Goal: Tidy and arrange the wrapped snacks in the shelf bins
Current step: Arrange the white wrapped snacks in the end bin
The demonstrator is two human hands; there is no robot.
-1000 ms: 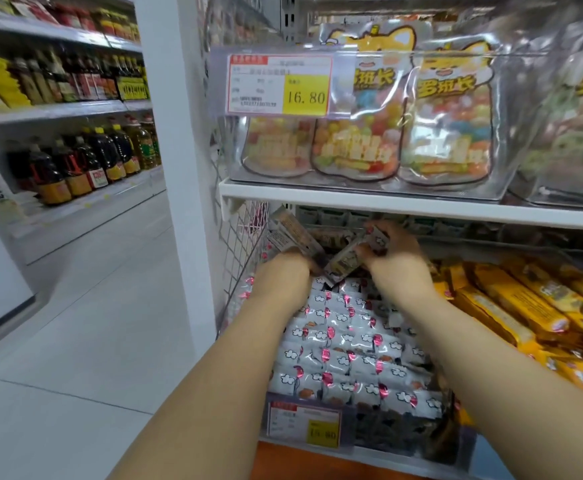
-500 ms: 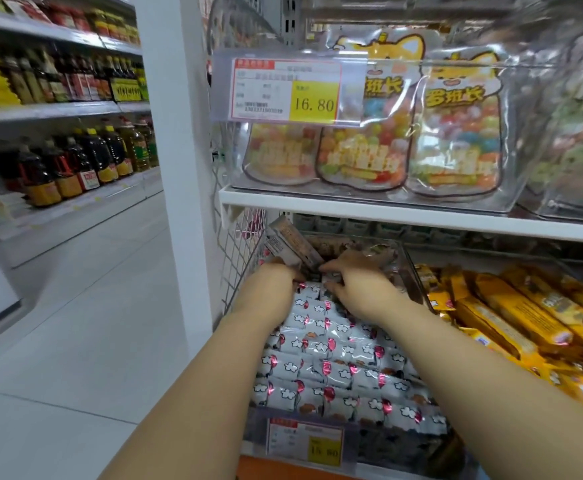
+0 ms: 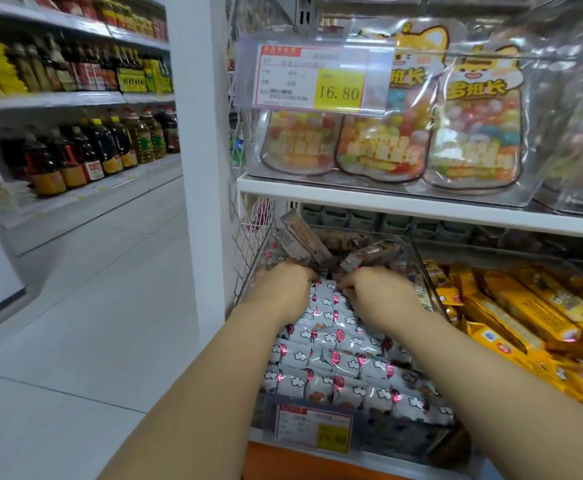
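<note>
A clear bin on the lower shelf holds rows of white wrapped snacks with pink and cloud print. Brown wrapped snacks lie piled at the back of the bin. My left hand reaches into the bin's back left and grips brown wrapped snacks that stick up above it. My right hand lies knuckles-up beside it, fingers curled down among the snacks; what they hold is hidden.
Yellow snack packs fill the bin to the right. A white shelf hangs low over the hands, carrying candy bags and a price tag. A wire mesh panel borders the left. Oil bottles line the aisle's far shelves.
Both hands dropped lower into the back of the bin. My right hand set down the brown snack it held up and now rests curled on the pile.
</note>
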